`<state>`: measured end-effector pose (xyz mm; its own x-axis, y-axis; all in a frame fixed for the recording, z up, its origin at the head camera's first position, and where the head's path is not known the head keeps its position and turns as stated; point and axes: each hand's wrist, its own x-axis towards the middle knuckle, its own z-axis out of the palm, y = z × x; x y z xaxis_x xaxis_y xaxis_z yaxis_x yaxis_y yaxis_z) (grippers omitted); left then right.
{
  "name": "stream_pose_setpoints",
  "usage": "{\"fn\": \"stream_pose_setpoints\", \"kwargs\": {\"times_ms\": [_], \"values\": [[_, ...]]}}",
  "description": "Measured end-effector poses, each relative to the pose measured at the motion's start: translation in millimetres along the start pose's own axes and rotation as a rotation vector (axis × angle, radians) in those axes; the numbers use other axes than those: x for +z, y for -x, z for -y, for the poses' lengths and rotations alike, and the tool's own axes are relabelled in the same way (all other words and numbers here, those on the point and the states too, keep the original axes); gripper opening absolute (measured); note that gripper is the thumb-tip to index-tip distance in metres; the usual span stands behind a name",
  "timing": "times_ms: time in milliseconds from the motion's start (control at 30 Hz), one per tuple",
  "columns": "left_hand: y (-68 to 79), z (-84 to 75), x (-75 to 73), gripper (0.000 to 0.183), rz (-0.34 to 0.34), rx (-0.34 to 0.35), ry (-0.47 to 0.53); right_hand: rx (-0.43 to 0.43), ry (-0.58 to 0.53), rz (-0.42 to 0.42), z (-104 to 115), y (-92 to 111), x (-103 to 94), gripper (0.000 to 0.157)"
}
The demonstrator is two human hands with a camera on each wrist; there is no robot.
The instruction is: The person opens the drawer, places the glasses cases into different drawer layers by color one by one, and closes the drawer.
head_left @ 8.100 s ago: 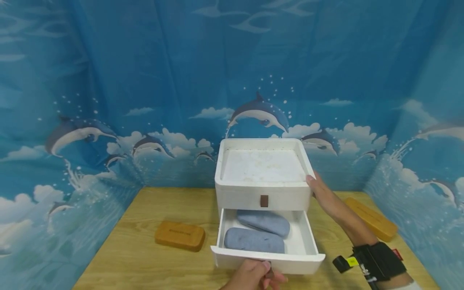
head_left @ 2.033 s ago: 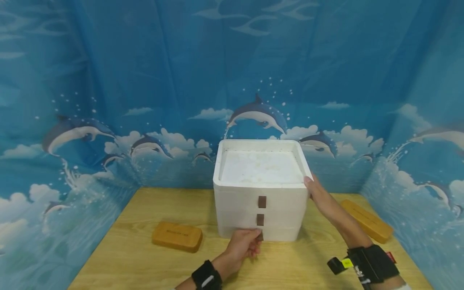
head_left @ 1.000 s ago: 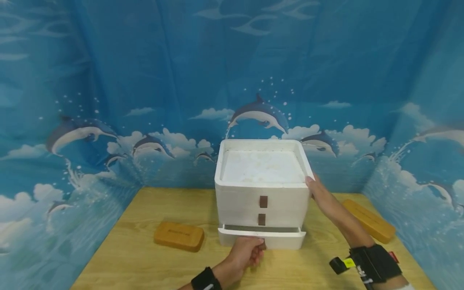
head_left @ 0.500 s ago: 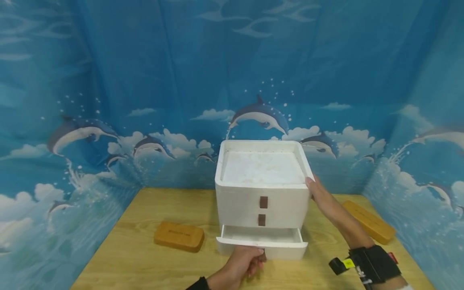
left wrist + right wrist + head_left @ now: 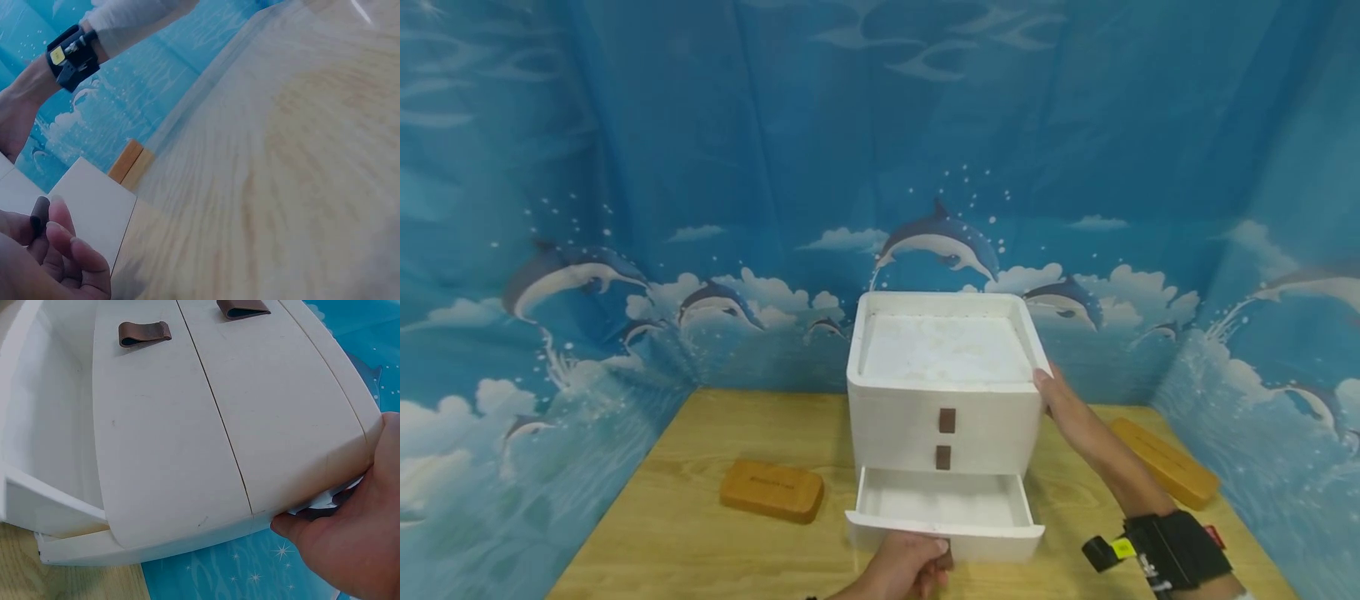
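Observation:
A white drawer unit [image 5: 902,429] with a raised tray rim on top stands on the table. Its bottom drawer [image 5: 992,546] is pulled out toward me, showing a bare white floor inside. My left hand [image 5: 901,567] pinches the brown pull tab [image 5: 945,561] on that drawer's front; the left wrist view shows the dark tab [image 5: 40,209] between thumb and fingers. With thumb on the rim, my right hand [image 5: 1067,408] grips the unit's right side near its upper front corner. The two drawers above are closed, each with a brown tab [image 5: 145,332].
An orange-brown block-like case [image 5: 771,490] lies left of the unit on the wooden table [image 5: 655,517]. A similar case [image 5: 1165,461] lies to the right, beyond my right forearm. A blue dolphin-print curtain [image 5: 820,150] stands behind and at both sides.
Eight seconds ago the middle drawer was out, holding two grey-blue oblong things; it is now closed. Since then my left hand has drawn the bottom drawer toward me. The right hand stays put.

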<state>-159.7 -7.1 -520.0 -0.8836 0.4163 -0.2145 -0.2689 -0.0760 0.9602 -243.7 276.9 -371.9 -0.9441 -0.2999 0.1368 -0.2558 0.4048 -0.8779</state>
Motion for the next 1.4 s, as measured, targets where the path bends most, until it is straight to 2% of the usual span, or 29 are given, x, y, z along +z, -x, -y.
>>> {"fn": "stream_pose_setpoints", "kwargs": {"times_ms": [167,400,467,600,667,733,1133,1233,1400], "values": [[7.6,-0.5,0.6,0.024,-0.01,-0.022,-0.033,0.01,-0.006,-0.005,2,0,-2.6,0.065],[15.2,5.7,2.1,0.019,-0.005,-0.044,-0.001,-0.006,-0.008,0.005,0,-1,-2.0,0.064],[17.0,9.3,1.6,0.013,0.031,-0.066,0.023,-0.014,-0.005,0.006,-1,-1,-1.5,0.064],[20.8,17.1,-1.6,0.037,0.158,-0.034,0.093,-0.011,0.005,0.001,-1,-2,-1.8,0.064],[22.1,20.1,-3.0,0.047,0.192,-0.004,0.109,-0.007,0.01,-0.001,0,-2,-2.3,0.064],[23.4,22.4,-3.3,0.049,0.185,0.008,0.106,-0.002,0.008,0.003,1,-2,-2.4,0.063],[29.4,25.5,-2.2,0.048,0.103,-0.082,0.088,-0.016,-0.004,0.017,-1,-1,0.0,0.062],[30.0,26.0,-0.8,0.049,0.089,-0.078,0.068,-0.016,-0.001,0.019,-1,-2,0.3,0.062],[29.9,26.0,-0.2,0.054,0.105,-0.054,0.05,-0.012,0.003,0.008,1,-1,-0.8,0.063]]}}
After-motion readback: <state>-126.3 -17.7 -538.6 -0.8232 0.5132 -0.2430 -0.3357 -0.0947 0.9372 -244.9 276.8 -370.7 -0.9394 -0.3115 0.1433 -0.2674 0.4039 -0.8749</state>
